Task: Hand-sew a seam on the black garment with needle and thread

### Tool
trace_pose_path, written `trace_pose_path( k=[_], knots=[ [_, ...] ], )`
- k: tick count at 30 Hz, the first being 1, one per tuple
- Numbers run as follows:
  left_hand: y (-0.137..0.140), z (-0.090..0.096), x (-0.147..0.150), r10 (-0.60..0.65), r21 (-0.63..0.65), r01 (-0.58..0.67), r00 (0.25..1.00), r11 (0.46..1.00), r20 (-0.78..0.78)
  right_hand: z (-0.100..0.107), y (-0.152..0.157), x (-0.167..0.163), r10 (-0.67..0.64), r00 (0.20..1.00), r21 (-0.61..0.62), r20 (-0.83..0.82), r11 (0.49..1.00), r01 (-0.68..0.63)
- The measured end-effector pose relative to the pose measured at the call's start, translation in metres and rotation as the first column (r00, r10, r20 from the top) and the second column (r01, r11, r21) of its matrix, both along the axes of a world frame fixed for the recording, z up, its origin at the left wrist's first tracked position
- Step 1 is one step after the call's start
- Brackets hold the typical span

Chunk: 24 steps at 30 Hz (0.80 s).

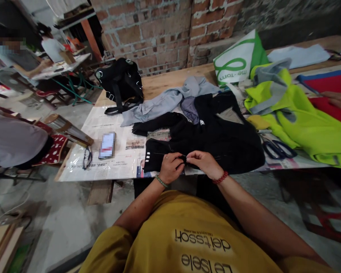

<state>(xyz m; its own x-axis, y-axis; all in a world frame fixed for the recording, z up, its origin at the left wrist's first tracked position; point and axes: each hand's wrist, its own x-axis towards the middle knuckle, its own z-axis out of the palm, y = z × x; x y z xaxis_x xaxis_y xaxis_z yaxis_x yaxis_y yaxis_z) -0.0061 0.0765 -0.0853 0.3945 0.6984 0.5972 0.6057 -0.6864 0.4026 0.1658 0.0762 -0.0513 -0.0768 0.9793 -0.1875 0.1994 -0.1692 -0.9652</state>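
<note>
A black garment (224, 140) with a small white logo lies spread at the table's front edge. One of its sleeves, with short white stripes near the end, stretches left under my hands. My left hand (172, 167), wearing a green bead bracelet, is closed on a fold of this black fabric. Close beside it, my right hand (205, 163), with a red bracelet, pinches at the same fold. Whatever sits between the right fingertips is too small to make out. A fine pale thread runs across the sleeve near my left hand.
Dark-handled scissors (278, 148) lie right of the garment, beside a neon yellow garment (298, 110). Behind are a grey garment (165, 100), a black bag (121, 83) and a green-white bag (238, 60). A phone (107, 145) and glasses (88, 157) lie left. Another person's hand (339, 100) rests at far right.
</note>
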Motion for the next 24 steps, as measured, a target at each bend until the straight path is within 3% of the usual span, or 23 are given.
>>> trace_pose_path(
  k=[3,9,17,24],
  knots=[
    [0.001,0.001,0.001,-0.006,0.009,0.006,1.000,1.000,0.009,-0.002,0.001,0.001,0.047,0.998,0.024,0.043,0.999,-0.048],
    [-0.015,0.006,-0.006,0.074,0.033,-0.074,0.997,0.997,-0.024,-0.005,0.001,0.000,-0.136,0.990,0.067,-0.043,0.988,0.138],
    [-0.033,0.005,-0.023,0.178,0.011,-0.178,0.979,0.984,-0.095,-0.007,-0.003,-0.001,-0.132,0.990,0.064,-0.039,0.989,0.135],
    [-0.020,0.013,-0.002,0.070,0.033,-0.066,0.987,0.997,-0.143,-0.008,-0.003,0.000,-0.135,0.984,0.040,-0.117,0.989,0.140]
  ],
)
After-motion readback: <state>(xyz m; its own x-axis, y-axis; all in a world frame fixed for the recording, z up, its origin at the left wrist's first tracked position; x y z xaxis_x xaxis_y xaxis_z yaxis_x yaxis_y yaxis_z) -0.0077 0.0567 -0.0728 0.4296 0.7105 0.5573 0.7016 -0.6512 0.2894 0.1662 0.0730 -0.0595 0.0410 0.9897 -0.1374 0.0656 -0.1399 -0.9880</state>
